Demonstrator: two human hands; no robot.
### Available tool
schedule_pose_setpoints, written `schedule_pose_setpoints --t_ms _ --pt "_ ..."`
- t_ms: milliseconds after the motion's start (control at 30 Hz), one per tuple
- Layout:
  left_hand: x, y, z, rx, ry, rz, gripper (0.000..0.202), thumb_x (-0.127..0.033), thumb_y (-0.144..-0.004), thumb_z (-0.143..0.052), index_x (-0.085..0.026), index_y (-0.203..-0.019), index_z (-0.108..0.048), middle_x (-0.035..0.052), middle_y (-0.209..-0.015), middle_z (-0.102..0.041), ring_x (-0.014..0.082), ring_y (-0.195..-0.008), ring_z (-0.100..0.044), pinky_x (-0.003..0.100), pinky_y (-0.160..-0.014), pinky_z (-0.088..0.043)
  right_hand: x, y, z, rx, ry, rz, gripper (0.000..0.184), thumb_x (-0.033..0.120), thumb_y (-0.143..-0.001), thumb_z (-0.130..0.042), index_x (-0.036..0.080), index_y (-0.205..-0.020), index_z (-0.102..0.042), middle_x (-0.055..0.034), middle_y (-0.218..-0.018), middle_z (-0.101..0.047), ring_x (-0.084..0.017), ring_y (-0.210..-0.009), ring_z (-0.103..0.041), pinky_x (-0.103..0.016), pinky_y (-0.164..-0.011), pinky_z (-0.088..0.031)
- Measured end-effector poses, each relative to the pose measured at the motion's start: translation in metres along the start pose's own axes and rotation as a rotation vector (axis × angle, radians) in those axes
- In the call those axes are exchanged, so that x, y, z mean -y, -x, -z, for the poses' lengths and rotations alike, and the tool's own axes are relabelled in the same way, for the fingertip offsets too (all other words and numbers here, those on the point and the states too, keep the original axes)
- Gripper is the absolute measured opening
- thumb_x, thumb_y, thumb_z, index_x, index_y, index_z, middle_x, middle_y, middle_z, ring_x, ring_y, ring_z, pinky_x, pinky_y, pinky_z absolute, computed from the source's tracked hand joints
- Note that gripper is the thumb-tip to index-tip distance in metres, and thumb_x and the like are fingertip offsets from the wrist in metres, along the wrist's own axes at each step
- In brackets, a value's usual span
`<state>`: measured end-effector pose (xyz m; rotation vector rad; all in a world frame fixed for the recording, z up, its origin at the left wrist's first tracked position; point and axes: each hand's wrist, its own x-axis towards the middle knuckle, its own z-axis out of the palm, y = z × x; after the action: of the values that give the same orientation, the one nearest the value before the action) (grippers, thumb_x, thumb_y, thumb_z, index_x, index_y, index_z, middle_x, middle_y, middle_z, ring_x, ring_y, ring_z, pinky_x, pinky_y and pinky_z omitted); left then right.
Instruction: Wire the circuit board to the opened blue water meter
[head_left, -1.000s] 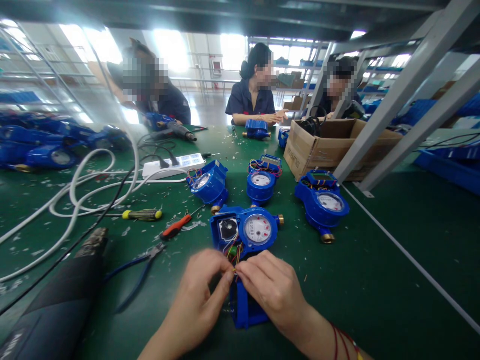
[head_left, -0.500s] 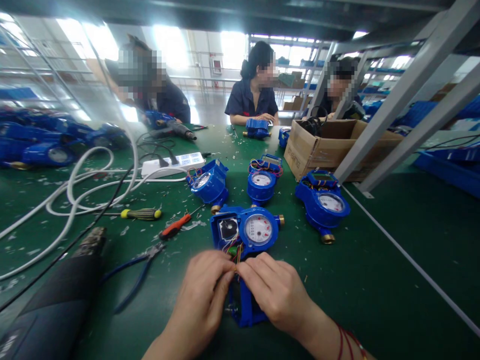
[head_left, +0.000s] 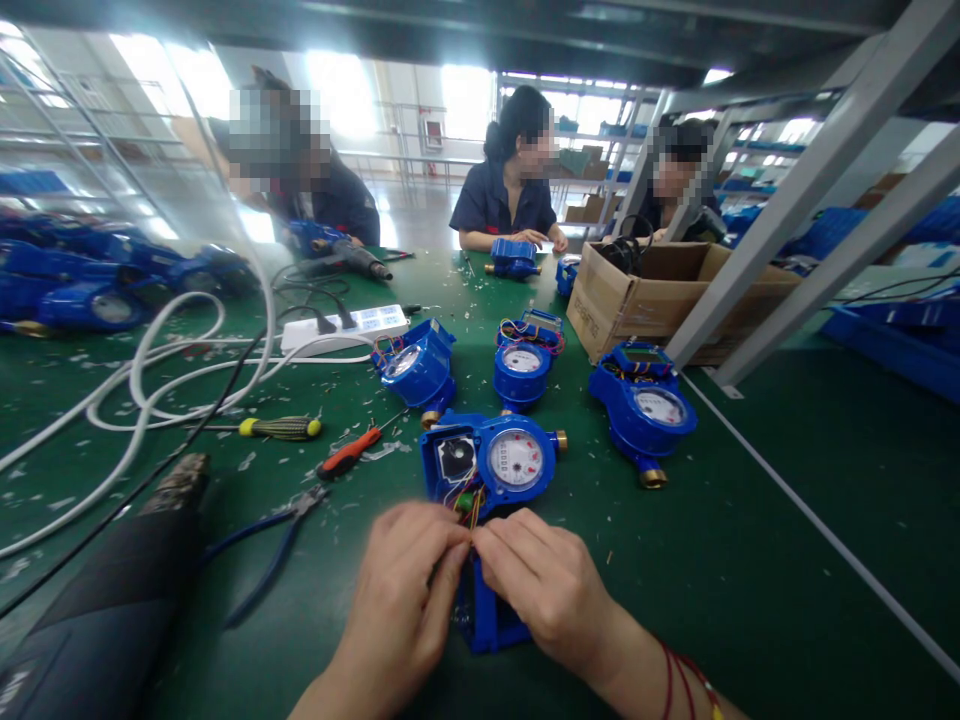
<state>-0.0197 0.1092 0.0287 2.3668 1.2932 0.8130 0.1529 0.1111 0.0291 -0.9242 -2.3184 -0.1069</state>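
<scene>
A blue water meter (head_left: 517,458) lies in front of me with its side compartment open. Thin coloured wires (head_left: 475,512) run from it toward a blue plastic cover (head_left: 489,622) nearer to me. My left hand (head_left: 409,580) and my right hand (head_left: 541,578) meet fingertip to fingertip between the meter and the cover, both pinching the wires. The exact spot they grip is mostly hidden by the fingers. A small green part (head_left: 465,502) shows among the wires just beyond my left fingers.
Other water meters (head_left: 654,410) stand beyond and to the right. On the left lie a heat gun (head_left: 112,590), pliers (head_left: 289,530), an orange-handled screwdriver (head_left: 349,453), a yellow-black screwdriver (head_left: 281,428) and a power strip (head_left: 345,330). A cardboard box (head_left: 637,300) stands behind; people sit opposite.
Both hands stay pinched at nearly the same place, with only slight finger movement. The person opposite in the middle has shifted a hand on the table.
</scene>
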Motion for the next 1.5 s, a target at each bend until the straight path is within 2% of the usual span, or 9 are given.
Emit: schedule_pose_setpoints --t_ms 167,367,600,767,1000,1100,1233,1367,1500 --pt "-0.001 0.000 0.000 -0.023 0.004 -0.005 0.010 -0.014 -0.085 -0.045 -0.020 -0.086 -0.053 0.0036 -0.086 -0.060 0.0192 -0.090 -0.053 0.038 -0.086 -0.034 -0.002 0.000 -0.010 -0.074 -0.217 -0.142 0.016 0.009 -0.085 -0.049 0.014 -0.081 -0.063 -0.0052 -0.075 -0.066 -0.015 -0.068 -0.058 -0.025 -0.066 -0.048" --pt "-0.001 -0.002 0.000 -0.014 0.038 0.009 0.011 -0.015 -0.086 -0.044 -0.021 -0.087 -0.053 0.0033 -0.087 -0.060 0.0194 -0.091 -0.052 0.038 -0.085 -0.034 0.000 -0.005 -0.015 -0.200 -0.349 -0.348 0.017 0.006 -0.073 -0.054 0.016 -0.072 -0.068 -0.0021 -0.065 -0.069 -0.012 -0.057 -0.061 -0.021 -0.058 -0.049" --pt "0.002 -0.001 0.001 -0.003 0.134 0.101 0.008 -0.021 -0.087 -0.046 -0.021 -0.085 -0.054 0.0022 -0.088 -0.060 0.0183 -0.090 -0.053 0.035 -0.083 -0.038 0.000 -0.004 -0.011 -0.097 -0.582 -0.636 0.014 0.010 -0.071 -0.058 0.014 -0.071 -0.072 -0.0041 -0.065 -0.069 -0.010 -0.051 -0.060 -0.015 -0.043 -0.045" --pt "0.002 -0.001 0.000 -0.001 0.167 0.142 0.009 -0.024 -0.087 -0.047 -0.022 -0.085 -0.054 0.0023 -0.090 -0.059 0.0184 -0.091 -0.052 0.035 -0.083 -0.039 -0.002 -0.002 -0.010 -0.044 -0.687 -0.642 0.012 0.019 -0.074 -0.063 0.015 -0.079 -0.072 -0.0052 -0.075 -0.070 -0.012 -0.060 -0.063 -0.016 -0.050 -0.049" --pt "0.002 -0.003 0.000 0.054 0.256 0.214 0.015 -0.029 -0.089 -0.044 -0.021 -0.083 -0.054 0.0026 -0.088 -0.058 0.0178 -0.088 -0.054 0.034 -0.081 -0.040 0.000 -0.002 -0.013 -0.066 -0.630 -0.706 0.011 0.014 -0.073 -0.059 0.016 -0.073 -0.070 -0.0024 -0.071 -0.067 -0.011 -0.057 -0.061 -0.015 -0.047 -0.046" --pt "0.002 -0.004 0.001 0.082 0.300 0.271 0.018 -0.032 -0.089 -0.042 -0.021 -0.083 -0.054 0.0029 -0.090 -0.058 0.0178 -0.088 -0.054 0.033 -0.080 -0.040 -0.001 -0.002 -0.008 -0.050 -0.678 -0.818 0.011 0.021 -0.077 -0.058 0.016 -0.075 -0.068 -0.0016 -0.071 -0.065 -0.009 -0.053 -0.058 -0.016 -0.045 -0.045" --pt "0.003 -0.005 0.003 0.107 0.314 0.307 0.019 -0.035 -0.090 -0.041 -0.021 -0.086 -0.054 0.0026 -0.091 -0.057 0.0175 -0.087 -0.054 0.033 -0.079 -0.041 -0.005 0.000 0.002 -0.058 -0.709 -0.936 0.022 0.035 -0.083 -0.053 0.017 -0.077 -0.063 -0.0009 -0.070 -0.063 -0.009 -0.051 -0.054 -0.019 -0.047 -0.043" --pt "0.003 -0.005 0.004 0.124 0.310 0.291 0.017 -0.033 -0.090 -0.040 -0.022 -0.087 -0.054 0.0018 -0.091 -0.056 0.0168 -0.087 -0.053 0.031 -0.079 -0.041 -0.006 0.006 0.003 0.068 -0.760 -0.952 0.031 0.042 -0.084 -0.051 0.016 -0.070 -0.059 0.0000 -0.063 -0.059 -0.009 -0.052 -0.050 -0.019 -0.048 -0.039" --pt "0.005 -0.003 0.005 0.097 0.255 0.207 0.012 -0.030 -0.089 -0.043 -0.024 -0.091 -0.053 0.0015 -0.094 -0.057 0.0170 -0.092 -0.052 0.032 -0.083 -0.040 -0.002 0.009 -0.007 0.100 -1.048 -0.969 0.025 0.037 -0.080 -0.060 0.016 -0.093 -0.061 -0.0013 -0.077 -0.061 -0.011 -0.065 -0.054 -0.020 -0.056 -0.042"
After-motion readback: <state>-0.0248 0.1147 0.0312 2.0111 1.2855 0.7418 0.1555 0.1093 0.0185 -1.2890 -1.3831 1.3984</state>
